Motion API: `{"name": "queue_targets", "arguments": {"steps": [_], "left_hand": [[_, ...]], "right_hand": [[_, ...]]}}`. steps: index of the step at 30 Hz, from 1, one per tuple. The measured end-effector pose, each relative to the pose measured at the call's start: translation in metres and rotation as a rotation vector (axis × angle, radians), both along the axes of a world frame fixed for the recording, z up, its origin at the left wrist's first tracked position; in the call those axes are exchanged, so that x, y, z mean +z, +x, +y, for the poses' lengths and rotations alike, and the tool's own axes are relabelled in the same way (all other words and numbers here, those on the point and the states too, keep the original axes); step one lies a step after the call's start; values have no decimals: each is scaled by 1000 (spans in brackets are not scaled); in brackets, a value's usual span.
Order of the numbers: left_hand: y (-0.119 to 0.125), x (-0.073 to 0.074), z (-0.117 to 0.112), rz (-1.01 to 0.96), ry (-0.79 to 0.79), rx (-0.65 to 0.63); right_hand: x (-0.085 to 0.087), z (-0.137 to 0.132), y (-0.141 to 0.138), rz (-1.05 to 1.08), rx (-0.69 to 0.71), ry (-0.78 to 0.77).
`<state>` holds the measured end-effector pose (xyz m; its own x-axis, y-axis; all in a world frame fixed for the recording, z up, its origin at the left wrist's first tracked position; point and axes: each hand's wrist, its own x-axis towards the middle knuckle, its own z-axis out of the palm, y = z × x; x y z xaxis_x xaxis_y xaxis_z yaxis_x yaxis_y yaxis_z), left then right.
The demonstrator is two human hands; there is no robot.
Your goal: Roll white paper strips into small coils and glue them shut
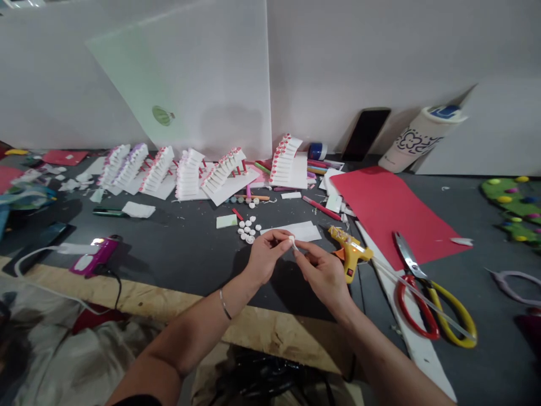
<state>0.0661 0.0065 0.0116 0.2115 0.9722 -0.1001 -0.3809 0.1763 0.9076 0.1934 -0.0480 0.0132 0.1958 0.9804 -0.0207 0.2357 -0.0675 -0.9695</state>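
Observation:
Over the dark table my left hand (pixel 268 254) and my right hand (pixel 325 273) meet, fingertips pinched together. Between them is a small white paper coil (pixel 292 239), with a short tail of strip running toward my right fingers. My left thumb and forefinger grip the coil; my right fingers close on the strip end. Just left of the hands lies a cluster of several small white coils (pixel 248 228). White paper strips (pixel 302 231) lie flat behind my hands. A yellow hot glue gun (pixel 350 254) rests on its side by my right hand.
Several white paper stair-like models with red or purple tips (pixel 228 169) line the back. On the right are large scissors (pixel 416 276), red paper (pixel 389 208), a patterned cup (pixel 418 138) and a phone (pixel 366 134). A purple power adapter (pixel 95 256) with cables sits at left.

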Motion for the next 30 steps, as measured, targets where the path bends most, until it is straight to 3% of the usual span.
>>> {"name": "queue_targets", "arguments": {"steps": [10,17,20,24,30], "left_hand": [[-3,-4,2,114,32,-80],[-6,2,0,418,374,43],[-6,0,0,381,333,26],[-5,-3,3,202,168,-32],[-5,4,8,128,37,-117]], "right_hand": [[-1,1,4,-361,2,158],[-1,1,3,-468,25,183],[-2,1,3,-480,25,201],[-3,1,3,-473,28,210],[-7,2,4,-506,22,261]]}}
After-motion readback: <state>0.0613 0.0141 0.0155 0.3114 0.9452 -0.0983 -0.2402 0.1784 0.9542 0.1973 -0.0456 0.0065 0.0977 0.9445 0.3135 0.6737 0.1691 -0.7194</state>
